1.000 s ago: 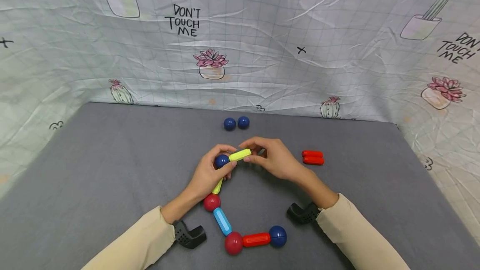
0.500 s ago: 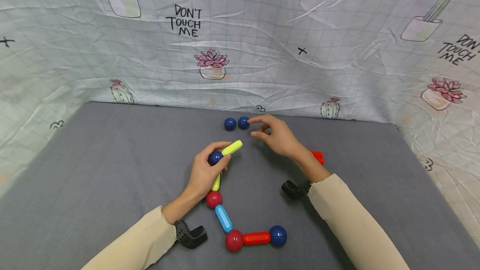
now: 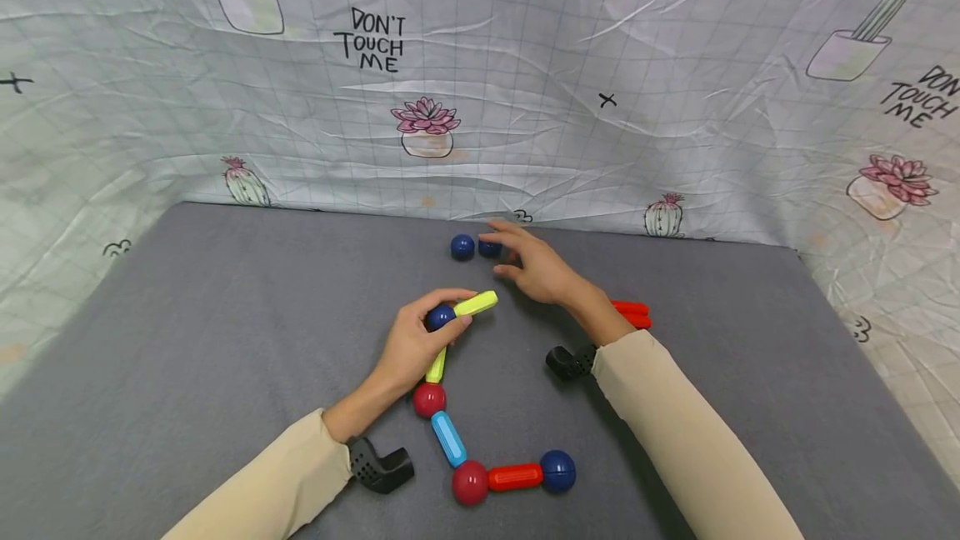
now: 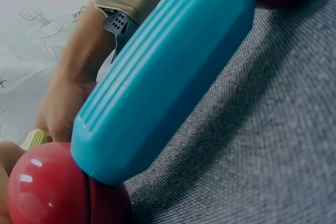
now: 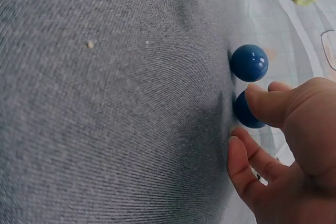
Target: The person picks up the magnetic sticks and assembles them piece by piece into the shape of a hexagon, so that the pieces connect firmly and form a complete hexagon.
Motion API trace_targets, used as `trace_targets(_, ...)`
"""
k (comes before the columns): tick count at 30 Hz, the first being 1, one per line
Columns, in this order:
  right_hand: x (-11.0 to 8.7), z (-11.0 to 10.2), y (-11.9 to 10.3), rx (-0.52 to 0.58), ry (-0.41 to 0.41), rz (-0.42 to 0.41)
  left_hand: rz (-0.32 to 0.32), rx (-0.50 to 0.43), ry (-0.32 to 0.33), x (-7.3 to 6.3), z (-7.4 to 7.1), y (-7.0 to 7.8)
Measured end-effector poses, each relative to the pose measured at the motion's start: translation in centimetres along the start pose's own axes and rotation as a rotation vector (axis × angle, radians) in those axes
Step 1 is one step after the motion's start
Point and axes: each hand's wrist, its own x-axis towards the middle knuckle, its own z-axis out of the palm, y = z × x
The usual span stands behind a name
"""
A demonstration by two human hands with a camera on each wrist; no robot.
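Observation:
My left hand [image 3: 408, 342] grips a blue ball [image 3: 439, 317] at the upper end of a chain of rods and balls. A yellow rod [image 3: 477, 303] sticks out from this ball to the right, its far end free. Below, a second yellow rod [image 3: 436, 366] leads to a red ball [image 3: 429, 400], then a light blue rod [image 3: 448, 440]. My right hand [image 3: 542, 270] reaches over the right one of two loose blue balls, with thumb and fingers spread around it. In the right wrist view the thumb overlaps that blue ball [image 5: 247, 112], while the other fingers stand apart from it.
The chain continues through a second red ball [image 3: 470, 482] and a red rod [image 3: 515, 477] to a blue ball [image 3: 558, 471]. Another loose blue ball [image 3: 462, 247] lies at the back. Two red rods [image 3: 632, 315] are partly behind my right forearm. A printed cloth [image 3: 525, 40] hangs behind.
My right hand has left the yellow rod's end and moved back to the right loose blue ball. The left hand keeps its hold, shifting the chain's upper end slightly.

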Motion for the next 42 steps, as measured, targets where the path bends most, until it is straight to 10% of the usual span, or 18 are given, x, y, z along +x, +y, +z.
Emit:
trace_targets(11, -0.8, -0.1, 0.2, 0.028, 0.040, 0.086, -0.015, -0.004, -0.012, 0.4, 0.0, -2.2)
trace_targets(23, -4.9, -0.6, -0.2, 0.231, 0.056, 0.148, -0.026, -0.004, -0.020, -0.1, 0.1, 1.1)
trace_targets(42, -7.7, -0.4, -1.5, 0.238, 0.182, -0.070, -0.024, 0.007, -0.016, -0.2, 0.1, 1.1)
